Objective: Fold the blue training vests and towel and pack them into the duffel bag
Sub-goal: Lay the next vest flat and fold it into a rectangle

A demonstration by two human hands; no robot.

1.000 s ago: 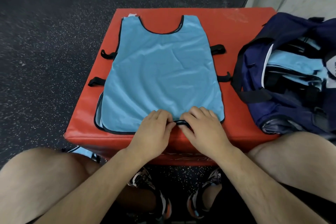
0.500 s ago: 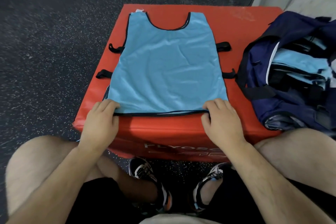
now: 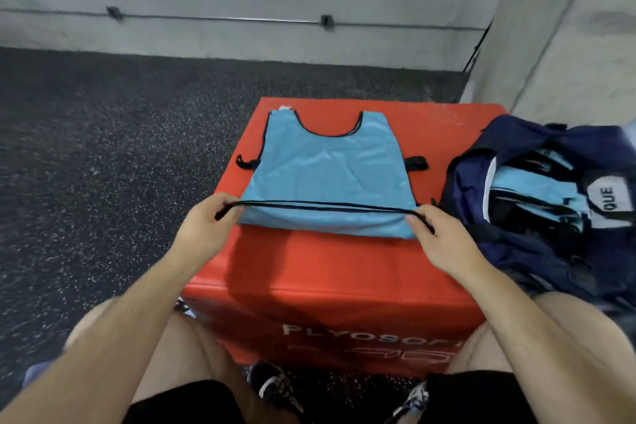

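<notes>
Two hands hold the vest [image 3: 327, 165] hem lifted over the red box [image 3: 327, 268]: your left hand [image 3: 206, 227] and right hand [image 3: 437, 237] each pinch a corner. Carry the hem level toward the neckline — keep corners matched. Box room lies ahead; the duffel bag [image 3: 537, 234] sits close right.

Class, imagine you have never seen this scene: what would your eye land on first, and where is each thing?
First comes the bright red foam box at the centre, with a light blue vest spread on top. The left hand and right hand each pinch a bottom corner of the vest, lifting its black-trimmed hem taut off the box. To the right sits an open navy duffel bag with more blue fabric inside.
</notes>
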